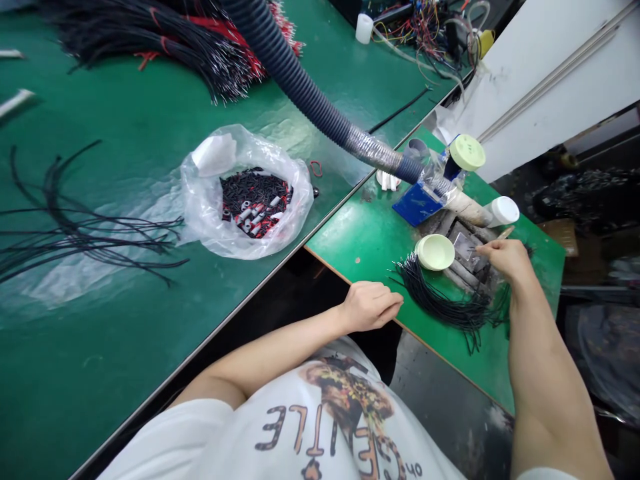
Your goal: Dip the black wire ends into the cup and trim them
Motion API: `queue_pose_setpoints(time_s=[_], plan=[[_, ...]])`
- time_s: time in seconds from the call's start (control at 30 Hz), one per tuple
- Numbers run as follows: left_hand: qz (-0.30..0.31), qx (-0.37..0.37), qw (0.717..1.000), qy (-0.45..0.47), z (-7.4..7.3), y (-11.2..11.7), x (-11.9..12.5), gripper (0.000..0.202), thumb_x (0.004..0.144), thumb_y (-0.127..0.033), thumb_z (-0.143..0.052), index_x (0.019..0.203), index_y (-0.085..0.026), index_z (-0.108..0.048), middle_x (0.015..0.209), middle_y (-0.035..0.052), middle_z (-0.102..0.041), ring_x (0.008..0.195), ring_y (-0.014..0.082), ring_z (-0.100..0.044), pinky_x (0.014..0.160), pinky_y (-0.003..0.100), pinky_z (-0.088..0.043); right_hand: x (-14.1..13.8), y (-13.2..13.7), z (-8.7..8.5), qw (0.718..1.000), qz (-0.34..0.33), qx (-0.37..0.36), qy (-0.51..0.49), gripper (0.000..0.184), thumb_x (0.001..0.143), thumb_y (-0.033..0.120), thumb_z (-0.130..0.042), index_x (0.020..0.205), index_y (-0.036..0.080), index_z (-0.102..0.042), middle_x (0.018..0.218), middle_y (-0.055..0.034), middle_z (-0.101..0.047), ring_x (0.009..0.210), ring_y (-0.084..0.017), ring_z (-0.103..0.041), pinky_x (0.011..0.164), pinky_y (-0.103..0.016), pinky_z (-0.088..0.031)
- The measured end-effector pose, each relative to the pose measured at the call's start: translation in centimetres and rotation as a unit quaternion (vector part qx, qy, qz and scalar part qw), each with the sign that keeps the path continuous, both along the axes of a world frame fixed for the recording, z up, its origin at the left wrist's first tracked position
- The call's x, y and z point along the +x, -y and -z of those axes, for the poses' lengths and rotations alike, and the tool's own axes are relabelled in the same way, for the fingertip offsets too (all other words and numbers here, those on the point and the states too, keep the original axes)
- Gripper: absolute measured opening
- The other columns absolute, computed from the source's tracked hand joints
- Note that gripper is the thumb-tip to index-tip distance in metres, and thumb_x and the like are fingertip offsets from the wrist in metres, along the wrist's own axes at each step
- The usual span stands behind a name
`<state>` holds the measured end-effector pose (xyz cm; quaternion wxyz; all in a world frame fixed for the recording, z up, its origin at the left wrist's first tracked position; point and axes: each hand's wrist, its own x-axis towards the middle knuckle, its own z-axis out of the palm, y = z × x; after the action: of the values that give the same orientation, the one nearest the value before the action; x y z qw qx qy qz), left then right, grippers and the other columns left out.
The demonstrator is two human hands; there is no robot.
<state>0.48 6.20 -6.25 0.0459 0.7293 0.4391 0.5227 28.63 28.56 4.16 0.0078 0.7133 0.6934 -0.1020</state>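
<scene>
At three o'clock from the middle of the view, the right hand (509,259) reaches over the small green table (360,227), its forearm slanting from the lower right toward eleven o'clock. Thumb and forefinger are pressed together, pinching a thin dark strand (473,249) that points toward nine o'clock, over the shiny square metal surface (464,245); the other fingers curl toward the palm. A pale stick (506,232) shows just beyond the knuckles.

Nearer the middle, at about five o'clock, the left hand (371,307) hangs by the table's edge, the forearm running toward two o'clock across the white shirt (290,427). Its fingers are folded together into a loose fist; whether anything lies inside cannot be told.

Between the hands, at four o'clock, the bundle of black wires (435,297) curves over the table, its silvery tips at its ten o'clock end, just beside the pale green cup (436,253). From the left hand, the plastic bag of short sleeves (200,217) stands toward ten o'clock.
</scene>
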Motion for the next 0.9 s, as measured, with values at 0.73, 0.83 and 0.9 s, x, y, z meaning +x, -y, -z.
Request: queue_pose_setpoints(time_s=[0.73,0.83,0.9], plan=[[0.001,0.002,1.000,0.000,0.7,-0.1,0.1,0.012,0.089,-0.024,-0.055,0.084,-0.019,-0.065,0.056,-0.0039,-0.058,0.051,0.0080,-0.054,0.053,0.023,-0.039,-4.0,11.1,-6.7,0.948,-0.129,0.238,0.169,0.026,0.086,0.040,-0.057,0.091,0.020,-0.074,0.078,-0.0091,-0.073,0.068,-0.021,-0.061,0.055,-0.029,-0.028],[0.007,-0.012,1.000,0.004,0.7,-0.2,0.3,0.015,0.090,-0.025,-0.055,0.084,-0.018,-0.067,0.058,-0.0024,-0.061,0.052,0.0089,-0.056,0.053,0.023,-0.040,-7.8,13.8,-3.5,0.952,-0.198,0.229,0.036,0.027,0.091,0.035,-0.050,0.086,0.018,-0.070,0.083,-0.0077,-0.074,0.075,-0.020,-0.066,0.061,-0.027,-0.037],[0.019,-0.035,0.999,0.007,0.4,-0.1,0.3,0.018,0.090,-0.027,-0.055,0.084,-0.018,-0.069,0.060,-0.0007,-0.063,0.055,0.0099,-0.059,0.055,0.023,-0.042,-9.6,15.0,-1.2,0.949,-0.231,0.212,-0.014,0.029,0.094,0.033,-0.046,0.087,0.017,-0.069,0.086,-0.0087,-0.074,0.077,-0.020,-0.066,0.066,-0.028,-0.040]])
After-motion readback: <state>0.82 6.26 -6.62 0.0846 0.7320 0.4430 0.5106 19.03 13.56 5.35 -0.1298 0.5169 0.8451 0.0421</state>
